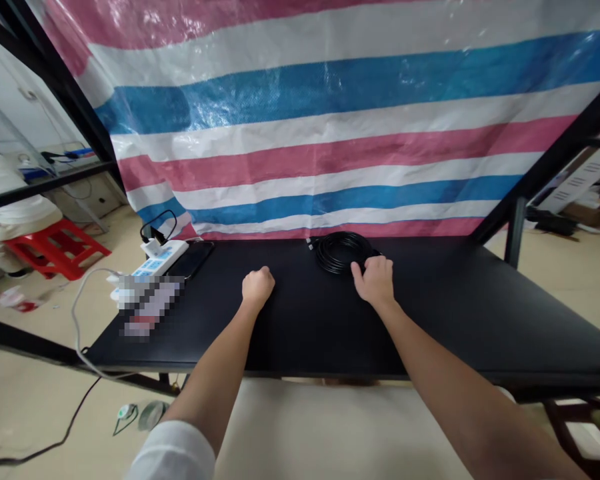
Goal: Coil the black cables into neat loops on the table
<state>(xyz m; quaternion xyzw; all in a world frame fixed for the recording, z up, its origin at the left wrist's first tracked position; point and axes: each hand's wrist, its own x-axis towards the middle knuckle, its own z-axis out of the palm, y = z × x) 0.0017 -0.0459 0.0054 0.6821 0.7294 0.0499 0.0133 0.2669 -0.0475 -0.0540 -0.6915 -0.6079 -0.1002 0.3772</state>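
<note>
A coil of black cable (341, 251) lies on the black table (460, 313) near its back edge. My right hand (375, 281) rests at the coil's near right side, its fingers curled onto the cable. Further left, my left hand (257, 287) sits on the bare tabletop as a closed fist with nothing visible in it, well apart from the coil.
A white power strip (160, 259) with a plugged-in black adapter and a dark phone (193, 260) lie at the table's back left. A striped tarp (330, 133) hangs behind the table. A red stool (55, 248) and a seated person are on the left.
</note>
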